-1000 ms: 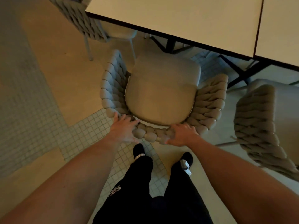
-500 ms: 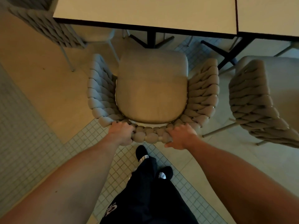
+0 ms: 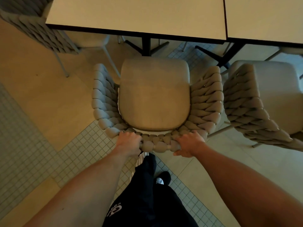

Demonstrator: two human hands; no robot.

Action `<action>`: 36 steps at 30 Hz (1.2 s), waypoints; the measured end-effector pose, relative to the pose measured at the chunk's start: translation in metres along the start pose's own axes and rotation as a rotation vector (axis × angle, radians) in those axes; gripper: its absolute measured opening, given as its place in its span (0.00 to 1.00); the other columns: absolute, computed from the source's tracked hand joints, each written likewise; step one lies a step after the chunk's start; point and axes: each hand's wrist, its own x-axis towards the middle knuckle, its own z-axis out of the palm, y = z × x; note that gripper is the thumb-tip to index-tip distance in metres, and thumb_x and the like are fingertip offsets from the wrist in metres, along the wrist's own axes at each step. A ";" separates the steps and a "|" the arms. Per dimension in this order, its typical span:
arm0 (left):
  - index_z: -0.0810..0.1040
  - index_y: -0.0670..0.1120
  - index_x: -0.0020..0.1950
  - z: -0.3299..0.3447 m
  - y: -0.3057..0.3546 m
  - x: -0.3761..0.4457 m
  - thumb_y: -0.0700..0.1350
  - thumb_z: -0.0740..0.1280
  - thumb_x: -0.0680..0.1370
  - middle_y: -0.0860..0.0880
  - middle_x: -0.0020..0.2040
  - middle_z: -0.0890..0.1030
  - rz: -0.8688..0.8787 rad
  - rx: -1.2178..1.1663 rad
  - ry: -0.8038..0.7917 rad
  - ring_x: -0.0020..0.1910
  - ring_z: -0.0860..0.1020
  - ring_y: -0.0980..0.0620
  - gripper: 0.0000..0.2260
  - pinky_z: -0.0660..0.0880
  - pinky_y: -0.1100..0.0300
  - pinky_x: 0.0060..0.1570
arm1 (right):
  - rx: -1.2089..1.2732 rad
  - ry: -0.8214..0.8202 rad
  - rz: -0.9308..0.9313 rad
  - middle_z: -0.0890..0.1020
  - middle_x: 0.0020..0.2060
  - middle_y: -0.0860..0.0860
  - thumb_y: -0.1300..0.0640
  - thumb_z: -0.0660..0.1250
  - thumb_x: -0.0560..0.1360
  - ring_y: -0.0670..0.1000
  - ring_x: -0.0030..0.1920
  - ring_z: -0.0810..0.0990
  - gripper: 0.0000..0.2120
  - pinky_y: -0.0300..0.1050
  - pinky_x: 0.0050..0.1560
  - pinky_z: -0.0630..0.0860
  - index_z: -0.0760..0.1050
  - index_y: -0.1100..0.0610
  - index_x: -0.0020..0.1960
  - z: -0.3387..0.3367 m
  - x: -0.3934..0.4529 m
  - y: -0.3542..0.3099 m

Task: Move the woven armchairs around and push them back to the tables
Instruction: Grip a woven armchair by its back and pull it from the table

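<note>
1. Most of the top is taken up by a pale table (image 3: 136, 15), with a second table (image 3: 265, 17) butted right up against it on the right. Dark edges and black pedestal legs can be seen underneath.
2. The floor (image 3: 41, 99) is split between plain tan flooring and patches of small square tiles, so kind of a mixed look.
3. The woven armchair (image 3: 206, 102) being handled is parked facing the first table. The front edge of its seat cushion (image 3: 154, 95) is just short of the table edge, not tucked under.
4. Another woven chair (image 3: 249, 108) is sat just beside it on the right, and a third chair (image 3: 37, 31) is seen at the upper left by the table corner.
5. Black trousers (image 3: 147, 199) and a dark shoe are visible at the bottom, right behind the chair.
6. The backrest top is gripped by the left hand (image 3: 129, 143), fingers curled over the braided rim near its left end.
7. Same rim is held by the right hand (image 3: 188, 143) further right, fingers wrapped over the top and thumb tucked below.
</note>
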 end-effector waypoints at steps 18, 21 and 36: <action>0.82 0.57 0.54 -0.082 -0.012 0.088 0.54 0.71 0.71 0.51 0.48 0.81 0.016 -0.003 0.023 0.54 0.79 0.46 0.12 0.69 0.49 0.54 | 0.008 0.026 0.052 0.79 0.63 0.50 0.29 0.63 0.75 0.55 0.65 0.77 0.31 0.57 0.70 0.64 0.70 0.46 0.71 -0.073 0.051 0.065; 0.81 0.56 0.53 -0.084 -0.010 0.089 0.54 0.71 0.72 0.50 0.48 0.81 0.009 -0.004 0.012 0.54 0.79 0.46 0.11 0.69 0.48 0.55 | 0.011 0.026 0.051 0.79 0.64 0.49 0.28 0.63 0.75 0.55 0.66 0.76 0.32 0.57 0.70 0.65 0.69 0.46 0.71 -0.073 0.053 0.069; 0.80 0.57 0.55 -0.086 0.002 0.086 0.53 0.71 0.72 0.50 0.51 0.81 -0.039 -0.018 -0.046 0.58 0.77 0.45 0.12 0.68 0.46 0.60 | 0.052 0.002 0.064 0.79 0.65 0.49 0.28 0.63 0.75 0.55 0.68 0.76 0.33 0.61 0.76 0.56 0.68 0.46 0.72 -0.063 0.055 0.075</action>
